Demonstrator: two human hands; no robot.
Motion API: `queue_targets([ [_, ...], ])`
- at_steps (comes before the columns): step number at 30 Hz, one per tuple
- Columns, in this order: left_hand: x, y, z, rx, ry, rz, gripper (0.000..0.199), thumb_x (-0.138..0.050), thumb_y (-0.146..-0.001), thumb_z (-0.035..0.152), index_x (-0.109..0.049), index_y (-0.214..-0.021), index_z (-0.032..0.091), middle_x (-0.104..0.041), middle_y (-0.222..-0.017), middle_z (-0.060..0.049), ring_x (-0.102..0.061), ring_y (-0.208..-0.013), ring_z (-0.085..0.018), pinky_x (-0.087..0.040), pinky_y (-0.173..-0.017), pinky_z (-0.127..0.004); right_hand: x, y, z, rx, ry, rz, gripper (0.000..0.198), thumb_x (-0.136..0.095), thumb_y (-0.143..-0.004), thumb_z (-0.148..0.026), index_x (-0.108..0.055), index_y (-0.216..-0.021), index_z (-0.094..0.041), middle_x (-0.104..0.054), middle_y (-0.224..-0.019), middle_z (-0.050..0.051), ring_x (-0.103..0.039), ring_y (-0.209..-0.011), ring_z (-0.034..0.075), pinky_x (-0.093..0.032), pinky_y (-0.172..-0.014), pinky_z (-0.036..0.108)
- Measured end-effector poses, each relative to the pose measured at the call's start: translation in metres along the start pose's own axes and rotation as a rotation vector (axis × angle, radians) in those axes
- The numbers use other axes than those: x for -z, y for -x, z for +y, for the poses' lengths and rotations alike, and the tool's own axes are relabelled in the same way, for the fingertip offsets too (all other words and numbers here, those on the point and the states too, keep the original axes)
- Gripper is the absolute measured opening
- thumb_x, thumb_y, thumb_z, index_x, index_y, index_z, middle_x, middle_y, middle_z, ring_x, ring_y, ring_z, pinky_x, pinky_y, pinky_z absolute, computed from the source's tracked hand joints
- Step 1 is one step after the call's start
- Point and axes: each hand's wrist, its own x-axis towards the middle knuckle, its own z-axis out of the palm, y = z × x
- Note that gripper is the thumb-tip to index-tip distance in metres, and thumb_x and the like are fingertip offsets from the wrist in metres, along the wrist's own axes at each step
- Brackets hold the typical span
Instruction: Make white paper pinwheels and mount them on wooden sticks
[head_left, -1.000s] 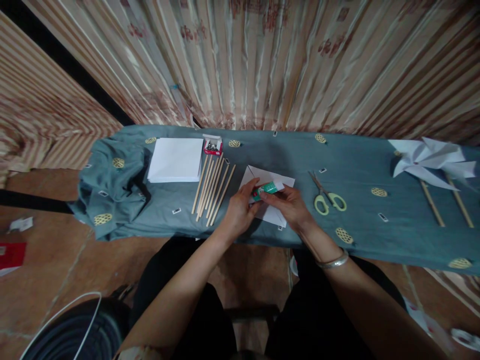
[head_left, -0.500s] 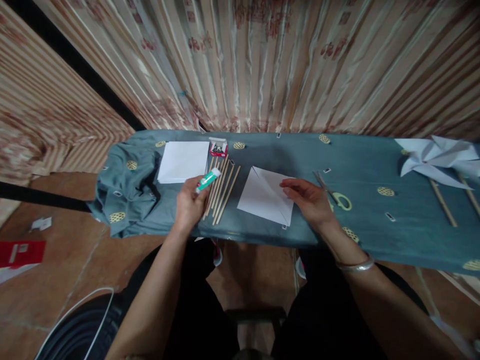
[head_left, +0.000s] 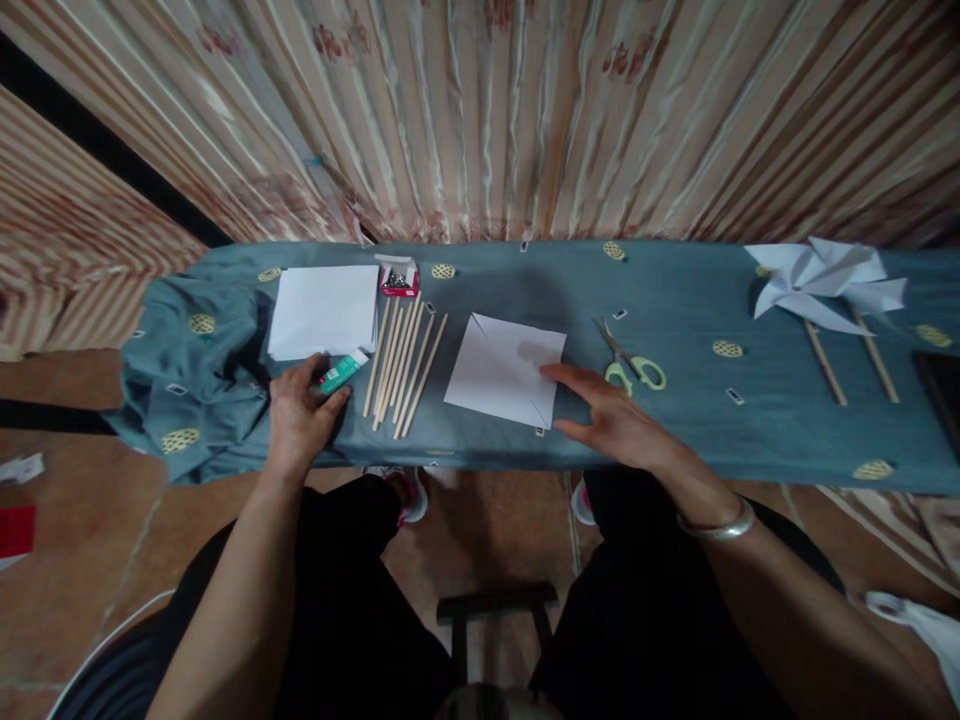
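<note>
"Where do we have the glue stick (head_left: 343,371)?"

"Over the left part of the counter (head_left: 675,285), between its front and back edges. Our left hand (head_left: 304,405) curls around it; whether those fingers clamp it, we cannot tell."

"Our right hand (head_left: 600,410)?"

"Fingers apart, at the paper square (head_left: 499,370)."

"How will they handle?"

"We'd judge the glue stick light, stiff, smooth: pinch mid-barrel. The paper seems easily creased; we'd take its edge."

White sheet (head_left: 499,372) (creased) flat; green tube (head_left: 343,371) slanting.
</note>
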Motion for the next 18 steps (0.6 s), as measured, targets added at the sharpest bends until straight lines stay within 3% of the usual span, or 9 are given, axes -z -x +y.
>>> queue_targets([
  [4,0.012,0.006,0.015,-0.060,-0.054,0.108,0.067,-0.072,-0.077,0.046,-0.050,-0.136,0.023,-0.057,-0.133,-0.012,-0.045,-0.129,-0.041,-0.035,-0.110,-0.060,0.000,0.001,0.000,0.004,-0.005,-0.027,0.077,-0.066,-0.074,-0.013,-0.044,-0.146,-0.029,-0.055,-0.147,0.008,-0.051,-0.137,0.029,-0.039,-0.116,0.052],
  [7,0.009,0.017,0.052,-0.241,-0.059,0.160,0.062,-0.068,-0.084,0.045,-0.047,-0.139,0.025,-0.054,-0.140,-0.009,-0.044,-0.132,-0.037,-0.035,-0.111,-0.058,-0.001,0.000,0.000,0.003,-0.027,-0.024,0.078,-0.066,-0.075,-0.012,-0.042,-0.147,-0.030,-0.057,-0.145,0.007,-0.051,-0.138,0.029,-0.039,-0.117,0.052],
  [12,-0.034,0.041,0.128,-0.627,0.147,-0.207,0.037,-0.062,-0.091,0.037,-0.059,-0.125,0.023,-0.063,-0.129,-0.011,-0.054,-0.123,-0.030,-0.047,-0.103,-0.052,-0.001,-0.002,0.001,0.005,-0.051,-0.038,0.072,-0.070,-0.076,-0.015,-0.047,-0.143,-0.031,-0.058,-0.144,0.006,-0.051,-0.137,0.029,-0.040,-0.117,0.052],
  [15,-0.060,0.048,0.153,-0.702,0.177,-0.345,0.035,-0.062,-0.092,0.030,-0.060,-0.125,0.021,-0.064,-0.128,-0.012,-0.055,-0.122,-0.030,-0.048,-0.101,-0.052,-0.001,-0.002,0.000,0.003,-0.040,-0.030,0.072,-0.070,-0.076,-0.016,-0.047,-0.143,-0.031,-0.058,-0.144,0.006,-0.051,-0.138,0.029,-0.039,-0.117,0.052],
  [18,-0.073,0.047,0.160,-0.680,0.158,-0.354,0.034,-0.062,-0.091,0.027,-0.061,-0.123,0.015,-0.066,-0.123,-0.014,-0.058,-0.113,-0.030,-0.053,-0.094,-0.049,0.000,-0.003,-0.002,-0.006,-0.008,-0.060,0.076,-0.070,-0.076,-0.016,-0.043,-0.146,-0.030,-0.058,-0.143,0.008,-0.051,-0.137,0.030,-0.039,-0.117,0.053],
])
